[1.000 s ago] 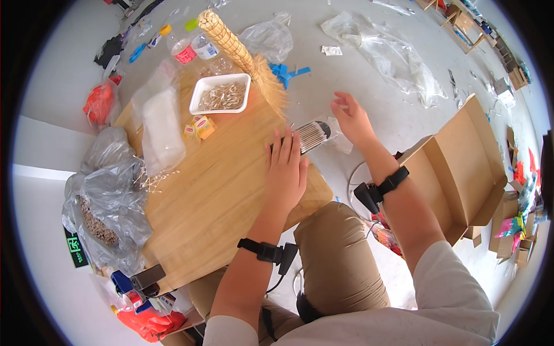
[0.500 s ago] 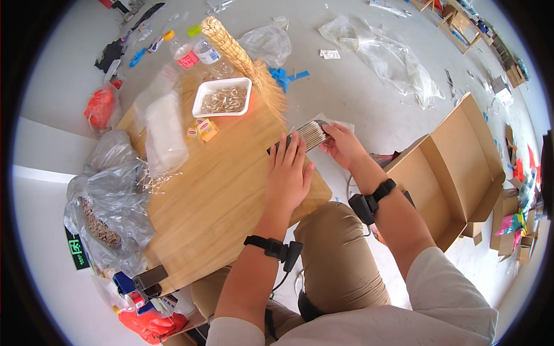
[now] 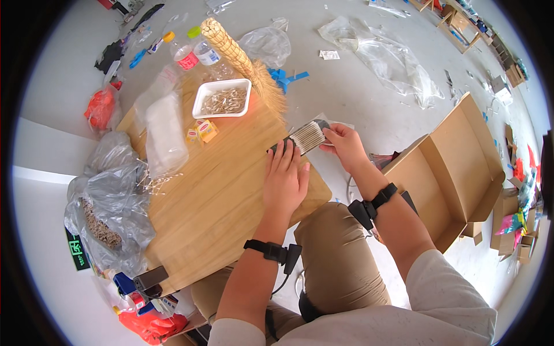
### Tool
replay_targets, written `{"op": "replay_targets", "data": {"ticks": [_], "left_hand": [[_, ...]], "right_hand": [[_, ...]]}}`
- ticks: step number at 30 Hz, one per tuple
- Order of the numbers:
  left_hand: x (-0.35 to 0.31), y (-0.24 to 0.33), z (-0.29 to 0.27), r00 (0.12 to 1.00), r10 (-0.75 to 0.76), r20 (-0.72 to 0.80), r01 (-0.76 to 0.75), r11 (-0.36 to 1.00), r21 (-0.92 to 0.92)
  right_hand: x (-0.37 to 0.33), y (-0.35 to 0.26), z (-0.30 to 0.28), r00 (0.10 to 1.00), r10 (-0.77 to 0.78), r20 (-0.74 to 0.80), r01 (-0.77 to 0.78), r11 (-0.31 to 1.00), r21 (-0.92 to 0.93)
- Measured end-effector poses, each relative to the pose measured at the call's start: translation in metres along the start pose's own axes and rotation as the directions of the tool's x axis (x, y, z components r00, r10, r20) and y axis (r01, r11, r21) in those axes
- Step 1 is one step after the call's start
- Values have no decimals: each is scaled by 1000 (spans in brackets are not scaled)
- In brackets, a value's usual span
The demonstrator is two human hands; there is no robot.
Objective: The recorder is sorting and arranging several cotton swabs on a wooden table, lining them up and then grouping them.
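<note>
A flat dark holder with a row of thin pale sticks [image 3: 308, 137] lies at the table's far right edge, slanting up to the right. My left hand [image 3: 284, 173] rests flat over its lower left end, fingers stretched out and side by side. At the upper right end, my right hand [image 3: 344, 144] pinches the holder's edge between thumb and fingers. Further left stands a white tray [image 3: 249, 97] with many short thin pieces in it. Loose white-tipped sticks, like cotton swabs [image 3: 154, 183], lie scattered at the table's left side.
On the wooden table [image 3: 213, 190] are small yellow boxes [image 3: 203, 130], a clear bag of white material [image 3: 165, 130] and a grey plastic bag [image 3: 109, 202]. Two bottles [image 3: 186, 57] and a straw broom [image 3: 231, 49] stand at the far side. An open cardboard box [image 3: 444, 173] sits right.
My left hand has slid slightly down and left along the holder, baring more of the pale sticks. My right hand has shifted slightly, still pinching the upper end.
</note>
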State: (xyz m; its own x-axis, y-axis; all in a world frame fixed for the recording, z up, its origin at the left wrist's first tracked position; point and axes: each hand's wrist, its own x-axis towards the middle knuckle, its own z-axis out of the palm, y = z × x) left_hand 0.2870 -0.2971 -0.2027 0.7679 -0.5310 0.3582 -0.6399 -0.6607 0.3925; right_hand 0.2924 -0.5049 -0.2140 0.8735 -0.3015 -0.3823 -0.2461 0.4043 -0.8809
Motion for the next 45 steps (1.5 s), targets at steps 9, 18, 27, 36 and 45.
{"op": "replay_targets", "data": {"ticks": [9,18,27,36,45], "left_hand": [[2,-3,0,999,-19,41,20,999,-27],[7,0,3,988,-76,132,61,991,115],[8,1,2,987,-78,140,62,992,113],[9,1,4,989,-89,120,73,989,126],[5,-2,-1,994,-67,92,60,995,78]], "right_hand": [[8,-2,2,999,28,-25,-28,999,-20],[26,-7,9,995,-55,-79,34,967,-252],[26,-2,15,979,-191,-75,149,913,-379],[27,1,21,981,-146,-130,90,928,-361],[12,-1,14,985,-83,-153,52,979,-197]]}}
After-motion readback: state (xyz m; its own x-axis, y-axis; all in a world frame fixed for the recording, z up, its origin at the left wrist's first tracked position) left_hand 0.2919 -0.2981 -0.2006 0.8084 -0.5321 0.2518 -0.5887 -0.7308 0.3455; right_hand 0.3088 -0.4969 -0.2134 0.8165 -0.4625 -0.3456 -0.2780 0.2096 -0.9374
